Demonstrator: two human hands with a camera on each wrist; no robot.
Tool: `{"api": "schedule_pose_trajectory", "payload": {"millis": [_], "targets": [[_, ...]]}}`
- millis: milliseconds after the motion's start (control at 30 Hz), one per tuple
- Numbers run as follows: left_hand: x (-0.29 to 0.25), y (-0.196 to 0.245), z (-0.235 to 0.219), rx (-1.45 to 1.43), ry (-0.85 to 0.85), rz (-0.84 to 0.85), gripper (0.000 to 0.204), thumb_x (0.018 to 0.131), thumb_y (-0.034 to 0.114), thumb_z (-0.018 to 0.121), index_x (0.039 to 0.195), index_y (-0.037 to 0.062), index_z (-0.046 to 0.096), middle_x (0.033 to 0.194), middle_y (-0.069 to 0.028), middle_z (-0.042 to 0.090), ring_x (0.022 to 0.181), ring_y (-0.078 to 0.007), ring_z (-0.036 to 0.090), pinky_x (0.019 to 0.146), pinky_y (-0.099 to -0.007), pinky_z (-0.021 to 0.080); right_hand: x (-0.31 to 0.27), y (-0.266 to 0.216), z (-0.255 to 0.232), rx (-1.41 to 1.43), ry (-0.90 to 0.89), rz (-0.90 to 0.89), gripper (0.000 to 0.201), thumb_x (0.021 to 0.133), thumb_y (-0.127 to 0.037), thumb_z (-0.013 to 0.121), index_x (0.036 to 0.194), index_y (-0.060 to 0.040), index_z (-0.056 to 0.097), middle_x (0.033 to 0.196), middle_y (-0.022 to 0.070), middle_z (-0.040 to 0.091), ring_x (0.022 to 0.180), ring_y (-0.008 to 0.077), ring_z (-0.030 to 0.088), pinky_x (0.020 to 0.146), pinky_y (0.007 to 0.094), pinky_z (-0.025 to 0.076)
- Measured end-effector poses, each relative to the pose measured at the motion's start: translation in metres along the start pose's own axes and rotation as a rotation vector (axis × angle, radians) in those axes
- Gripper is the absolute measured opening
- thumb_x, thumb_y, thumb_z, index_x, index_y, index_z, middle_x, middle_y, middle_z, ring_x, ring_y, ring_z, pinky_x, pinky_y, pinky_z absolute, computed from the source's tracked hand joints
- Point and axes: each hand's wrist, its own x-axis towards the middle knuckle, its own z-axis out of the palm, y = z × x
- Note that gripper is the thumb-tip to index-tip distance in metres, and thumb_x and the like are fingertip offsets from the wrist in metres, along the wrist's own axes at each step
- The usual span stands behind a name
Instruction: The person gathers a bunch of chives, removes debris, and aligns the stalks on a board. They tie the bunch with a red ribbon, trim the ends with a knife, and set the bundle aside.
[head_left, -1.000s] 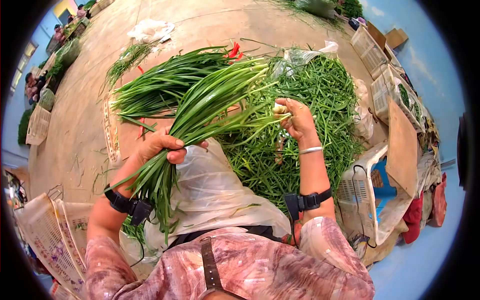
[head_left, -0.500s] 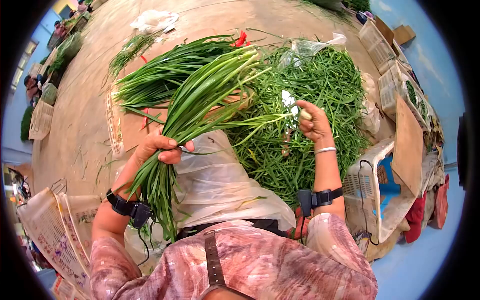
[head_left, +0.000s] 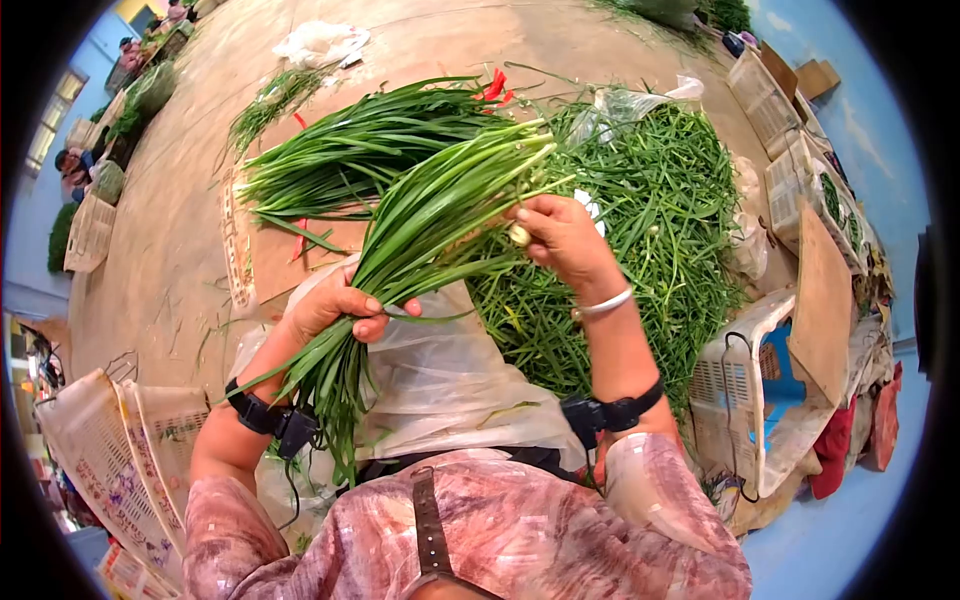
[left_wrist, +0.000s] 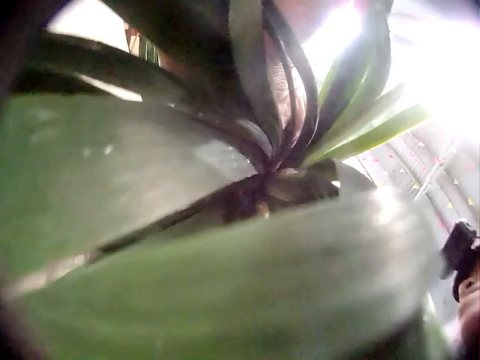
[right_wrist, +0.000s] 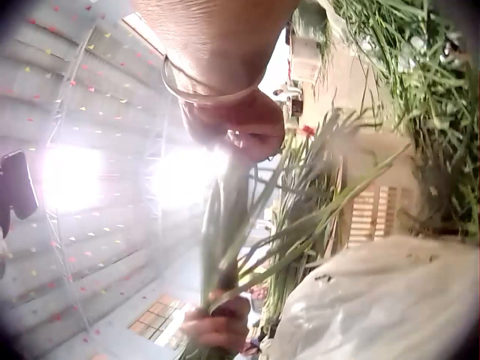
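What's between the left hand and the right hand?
The bunch of green leaves lies there: the left hand grips it, and the right hand is at the paler stem ends. The head view shows this.

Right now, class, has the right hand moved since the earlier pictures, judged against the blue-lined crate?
Yes. Against the crate, the right hand is further left, closer to the held bunch.

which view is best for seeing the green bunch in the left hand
Head view: the green bunch shows from pale stem ends to leaf tips, the left hand around it. Left wrist shows blurred close blades; right wrist shows it partly, washed out by glare.
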Motion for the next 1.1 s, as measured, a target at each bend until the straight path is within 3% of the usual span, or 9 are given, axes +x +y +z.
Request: {"api": "schedule_pose_trajectory", "payload": {"millis": [267,400,467,533,600,667,733,800,1100], "targets": [[0.002,-0.015,0.003,-0.014,0.015,-0.078,0.061,0.068,0.001,0.065,0.123,-0.0001,0.037,0.095,-0.0204,0.060,0.046,-0.0116,0.047,0.043,-0.0221,0.037,-0.018,-0.017,-0.078,0.089,0.100,-0.032,0.014,0.083,-0.007,0.059,0.094,0.0003,0.059,0.073,0.0048,0.062,0.047,0.0032,0.047,0.034,0.0145,0.032],[0.001,-0.017,-0.006,-0.057,-0.062,-0.117,0.059,0.069,0.000,0.064,0.122,0.0004,0.038,0.093,-0.0188,0.059,0.044,-0.0109,0.045,0.041,-0.0220,0.035,-0.022,-0.026,-0.146,-0.056,0.411,-0.081,0.015,0.082,-0.007,0.058,0.094,0.0016,0.061,0.069,0.0033,0.060,0.046,0.0030,0.046,0.033,0.0156,0.032],[-0.001,-0.019,-0.009,-0.123,-0.026,-0.091,0.057,0.070,0.000,0.063,0.121,0.0009,0.039,0.091,-0.0179,0.058,0.043,-0.0100,0.044,0.039,-0.0215,0.033,-0.021,-0.026,-0.169,-0.777,0.742,-0.072,0.031,0.081,-0.017,0.063,0.101,0.0069,0.059,0.073,0.0068,0.062,0.054,0.0128,0.056,0.049,0.0257,0.048],[0.000,-0.018,-0.006,-0.127,-0.024,-0.080,0.055,0.070,0.000,0.062,0.120,0.0016,0.039,0.090,-0.0174,0.058,0.043,-0.0096,0.043,0.039,-0.0209,0.032,-0.028,-0.018,-0.159,-1.535,1.032,0.121,0.042,0.080,-0.023,0.064,0.105,0.0098,0.057,0.078,0.0118,0.064,0.068,0.0212,0.061,0.064,0.0348,0.050],[0.003,-0.018,-0.005,-0.147,-0.013,-0.119,0.054,0.070,0.000,0.062,0.119,0.0015,0.040,0.089,-0.0175,0.058,0.042,-0.0095,0.043,0.039,-0.0212,0.032,-0.022,-0.008,-0.125,-1.418,0.881,-0.284,0.047,0.079,-0.027,0.066,0.106,0.0105,0.057,0.083,0.0160,0.064,0.076,0.0247,0.061,0.070,0.0378,0.048],[0.005,-0.018,-0.001,-0.113,-0.033,-0.113,0.049,0.070,-0.001,0.060,0.116,0.0000,0.042,0.091,-0.0172,0.059,0.043,-0.0099,0.043,0.040,-0.0217,0.033,-0.019,-0.017,-0.068,-0.809,0.436,-0.139,0.048,0.077,-0.029,0.068,0.104,0.0087,0.058,0.093,0.0177,0.065,0.082,0.0203,0.061,0.071,0.0318,0.049],[0.007,-0.015,0.004,-0.072,-0.059,-0.093,0.044,0.070,-0.001,0.058,0.113,-0.0014,0.045,0.092,-0.0169,0.060,0.044,-0.0102,0.042,0.041,-0.0223,0.034,-0.002,-0.009,-0.044,-0.812,0.177,0.071,0.040,0.077,-0.026,0.069,0.097,0.0075,0.062,0.084,0.0141,0.066,0.074,0.0174,0.062,0.065,0.0281,0.049],[0.003,-0.010,0.005,-0.009,-0.015,-0.097,0.052,0.071,0.000,0.061,0.118,0.0004,0.040,0.089,-0.0191,0.056,0.042,-0.0097,0.042,0.039,-0.0209,0.032,0.004,0.010,-0.042,-0.592,0.078,0.044,0.032,0.078,-0.023,0.068,0.088,0.0065,0.063,0.076,0.0109,0.066,0.065,0.0146,0.062,0.058,0.0236,0.047],[-0.004,-0.012,-0.002,-0.111,-0.003,-0.083,0.043,0.070,-0.002,0.057,0.112,-0.0003,0.044,0.089,-0.0157,0.058,0.042,-0.0088,0.041,0.039,-0.0209,0.032,-0.006,0.026,-0.074,-0.114,0.324,-0.138,0.017,0.086,-0.017,0.058,0.088,0.0002,0.061,0.080,0.0088,0.067,0.073,0.0180,0.067,0.053,0.0208,0.050]]}}
